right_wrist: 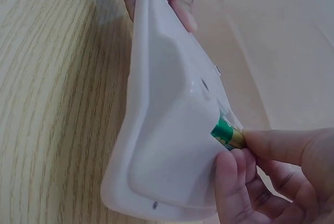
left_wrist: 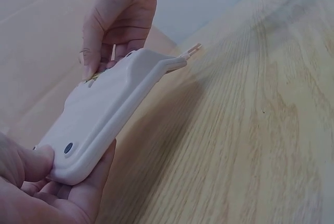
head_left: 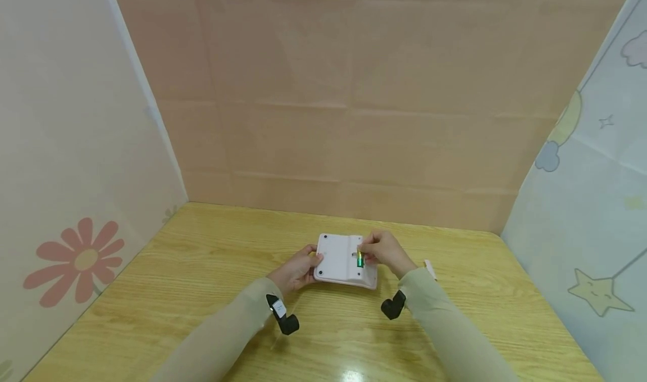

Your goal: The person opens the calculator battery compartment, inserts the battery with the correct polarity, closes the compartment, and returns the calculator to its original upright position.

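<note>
A white desk calculator (head_left: 335,258) is held tilted above the table with its underside, round dark feet and battery compartment showing. My left hand (head_left: 297,268) grips its left end, the thumb on the underside and the fingers beneath. A green and gold battery (right_wrist: 227,133) sits in the compartment, partly visible from the side. My right hand (head_left: 386,251) pinches at the battery's gold end with the thumb, while other fingertips touch the calculator's edge beside the compartment. In the left wrist view the calculator mostly hides the battery.
On the wooden table (head_left: 227,309), a small pale battery cover (head_left: 430,269) lies to the right, beyond the right wrist. Fabric or paper walls (head_left: 323,146) enclose the table at the back and both sides. Each wrist wears a black camera mount (head_left: 393,305).
</note>
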The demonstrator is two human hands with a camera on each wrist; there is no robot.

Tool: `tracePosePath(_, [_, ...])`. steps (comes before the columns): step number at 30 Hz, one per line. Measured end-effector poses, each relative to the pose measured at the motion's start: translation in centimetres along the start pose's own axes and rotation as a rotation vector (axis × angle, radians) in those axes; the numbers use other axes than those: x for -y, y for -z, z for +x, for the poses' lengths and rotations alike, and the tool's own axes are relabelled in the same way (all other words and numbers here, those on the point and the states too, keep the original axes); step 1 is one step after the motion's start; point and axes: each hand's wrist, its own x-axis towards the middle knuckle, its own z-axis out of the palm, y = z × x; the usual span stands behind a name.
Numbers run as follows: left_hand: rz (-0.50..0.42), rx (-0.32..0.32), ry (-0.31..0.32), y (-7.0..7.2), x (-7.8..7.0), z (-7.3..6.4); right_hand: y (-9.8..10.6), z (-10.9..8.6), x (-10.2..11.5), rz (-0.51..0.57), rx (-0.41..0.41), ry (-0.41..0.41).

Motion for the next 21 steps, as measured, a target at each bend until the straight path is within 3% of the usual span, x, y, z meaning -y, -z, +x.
tracePosePath(21, [-0.009, -0.003, -0.024, -0.44, 0.40, -0.09, 0.20, -0.21, -0.19, 0.028, 0.002, -0.037])
